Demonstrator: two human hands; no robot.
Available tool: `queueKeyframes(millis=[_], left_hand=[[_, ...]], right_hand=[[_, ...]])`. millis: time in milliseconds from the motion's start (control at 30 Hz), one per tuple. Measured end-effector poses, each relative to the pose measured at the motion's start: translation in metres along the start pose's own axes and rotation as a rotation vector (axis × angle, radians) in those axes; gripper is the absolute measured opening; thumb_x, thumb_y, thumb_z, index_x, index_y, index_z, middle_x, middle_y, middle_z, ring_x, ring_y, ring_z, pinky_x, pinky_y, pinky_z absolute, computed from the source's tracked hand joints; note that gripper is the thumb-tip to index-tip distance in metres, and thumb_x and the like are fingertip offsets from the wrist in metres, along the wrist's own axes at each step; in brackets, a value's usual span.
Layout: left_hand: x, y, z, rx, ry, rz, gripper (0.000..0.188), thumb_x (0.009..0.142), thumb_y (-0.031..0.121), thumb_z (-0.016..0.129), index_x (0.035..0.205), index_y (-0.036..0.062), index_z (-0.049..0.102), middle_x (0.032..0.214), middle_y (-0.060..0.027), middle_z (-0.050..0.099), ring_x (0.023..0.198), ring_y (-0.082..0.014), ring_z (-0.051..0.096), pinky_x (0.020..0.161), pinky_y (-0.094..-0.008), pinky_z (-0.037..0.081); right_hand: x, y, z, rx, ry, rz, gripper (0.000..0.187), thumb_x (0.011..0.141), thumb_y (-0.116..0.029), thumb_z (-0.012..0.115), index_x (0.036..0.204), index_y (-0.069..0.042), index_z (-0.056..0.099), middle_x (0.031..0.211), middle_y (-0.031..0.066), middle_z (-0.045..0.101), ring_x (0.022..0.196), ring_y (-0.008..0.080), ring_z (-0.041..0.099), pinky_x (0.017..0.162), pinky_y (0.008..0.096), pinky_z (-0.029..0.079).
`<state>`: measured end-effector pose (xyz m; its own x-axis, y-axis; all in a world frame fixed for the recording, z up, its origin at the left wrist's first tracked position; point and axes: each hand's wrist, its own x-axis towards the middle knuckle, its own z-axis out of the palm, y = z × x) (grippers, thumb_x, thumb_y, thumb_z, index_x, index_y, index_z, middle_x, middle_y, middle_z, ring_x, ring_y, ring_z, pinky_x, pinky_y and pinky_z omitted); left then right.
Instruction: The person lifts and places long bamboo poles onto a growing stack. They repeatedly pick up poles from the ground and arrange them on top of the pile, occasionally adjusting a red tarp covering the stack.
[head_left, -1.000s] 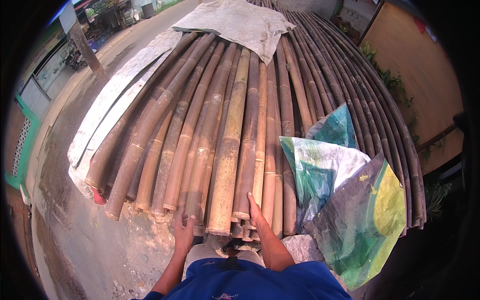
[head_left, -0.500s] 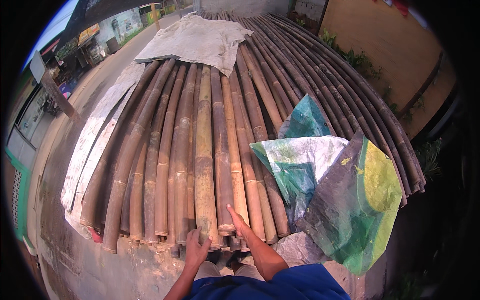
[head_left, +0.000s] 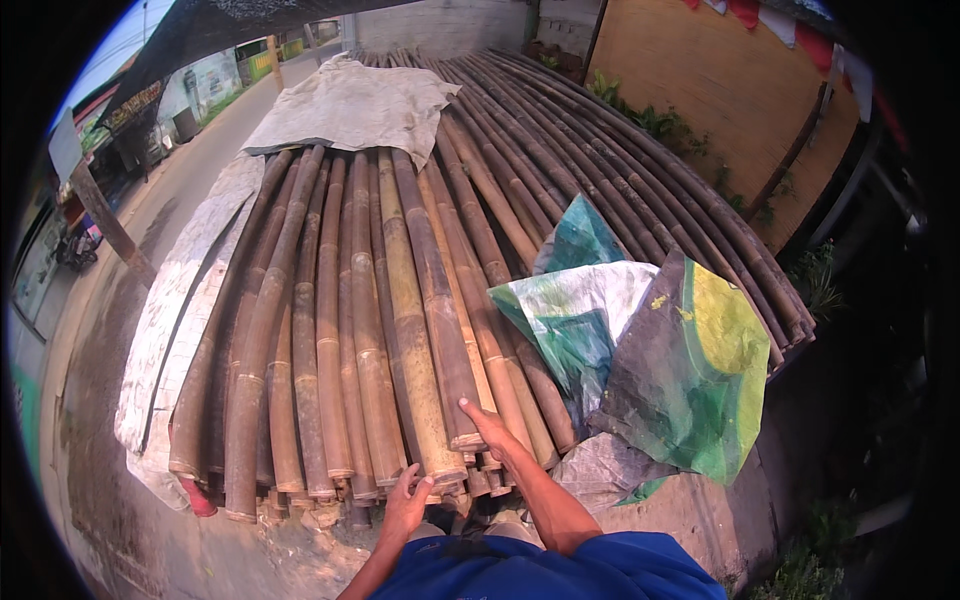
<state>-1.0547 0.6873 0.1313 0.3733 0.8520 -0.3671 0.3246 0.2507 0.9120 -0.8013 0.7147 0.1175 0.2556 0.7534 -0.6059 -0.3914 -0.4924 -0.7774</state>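
Observation:
Long bamboo poles lie side by side in a large stack, their cut ends toward me. My right hand (head_left: 487,428) holds the near end of a dark brown bamboo pole (head_left: 440,300); its thumb lies along the right side, and its other fingers are hidden beneath. This pole rests close against a yellowish, speckled bamboo pole (head_left: 408,320) on its left. By the yellowish pole's near end is my left hand (head_left: 405,508), fingers apart and slightly bent, holding nothing. Whether its fingertips touch that pole I cannot tell.
A whitish sheet (head_left: 350,105) covers the far part of the stack, and another (head_left: 180,310) hangs along its left side. Crumpled green, white and yellow tarpaulin (head_left: 680,350) lies over the right poles. An orange-brown wall (head_left: 715,110) stands right; a road (head_left: 240,125) runs left.
The view has shifted a little. My left hand has come away from the top of the yellowish pole's end. The brown pole's near end, in my right hand, sits slightly higher beside the yellowish one.

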Motion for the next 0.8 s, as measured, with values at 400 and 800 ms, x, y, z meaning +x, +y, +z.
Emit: queueKeyframes(millis=[400, 800], left_hand=[[0.027, 0.053, -0.005, -0.218, -0.286, -0.084, 0.086, 0.098, 0.040, 0.067, 0.158, -0.0003, 0.020, 0.140, -0.0290, 0.051, 0.130, -0.0343, 0.053, 0.103, -0.0446, 0.049], [0.029, 0.065, 0.059, -0.342, -0.245, -0.083, 0.111, 0.082, 0.033, 0.084, 0.159, 0.0000, 0.011, 0.139, -0.0254, 0.052, 0.120, -0.0305, 0.060, 0.093, -0.0413, 0.055]], right_hand=[[-0.134, 0.066, 0.015, -0.124, 0.155, -0.018, 0.094, 0.086, -0.061, 0.071, 0.139, 0.013, 0.050, 0.129, 0.0249, 0.063, 0.117, 0.0293, 0.062, 0.100, 0.0376, 0.048], [-0.254, 0.101, 0.017, -0.179, 0.236, 0.058, 0.079, 0.090, -0.055, 0.068, 0.140, 0.005, 0.053, 0.127, 0.0223, 0.064, 0.117, 0.0290, 0.062, 0.100, 0.0419, 0.048]])
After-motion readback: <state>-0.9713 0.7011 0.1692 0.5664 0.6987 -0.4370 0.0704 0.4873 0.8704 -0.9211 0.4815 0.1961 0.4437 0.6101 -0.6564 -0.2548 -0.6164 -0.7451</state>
